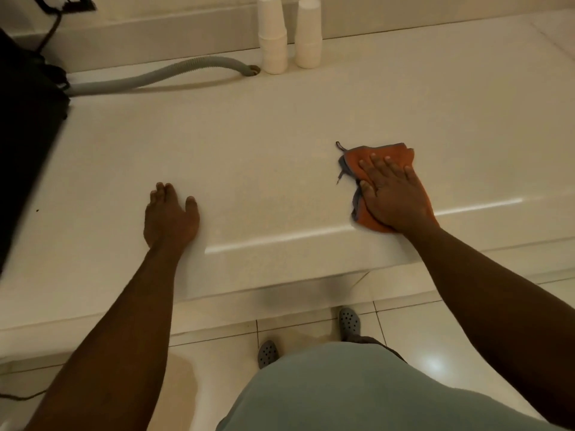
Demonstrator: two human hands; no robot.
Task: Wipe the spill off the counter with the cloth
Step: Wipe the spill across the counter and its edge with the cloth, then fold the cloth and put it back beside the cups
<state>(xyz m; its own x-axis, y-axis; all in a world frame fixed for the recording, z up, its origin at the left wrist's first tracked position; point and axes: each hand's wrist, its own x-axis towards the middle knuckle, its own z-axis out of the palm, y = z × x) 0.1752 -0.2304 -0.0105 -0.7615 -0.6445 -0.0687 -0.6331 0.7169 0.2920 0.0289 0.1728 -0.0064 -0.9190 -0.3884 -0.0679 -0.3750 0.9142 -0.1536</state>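
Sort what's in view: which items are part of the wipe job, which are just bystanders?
In the job:
- orange cloth, flat under the right hand
- counter, the surface being wiped
- left hand, resting flat on the counter

Bystanders:
- two stacks of white cups at the back
- grey hose
- black appliance at the left edge

No spill is clearly visible.

Dim, warm yellowish light; glare streaks along the counter (342, 231) front edge and a bright spot on the floor tiles (434, 365). Soft focus, wide-angle bending at edges.
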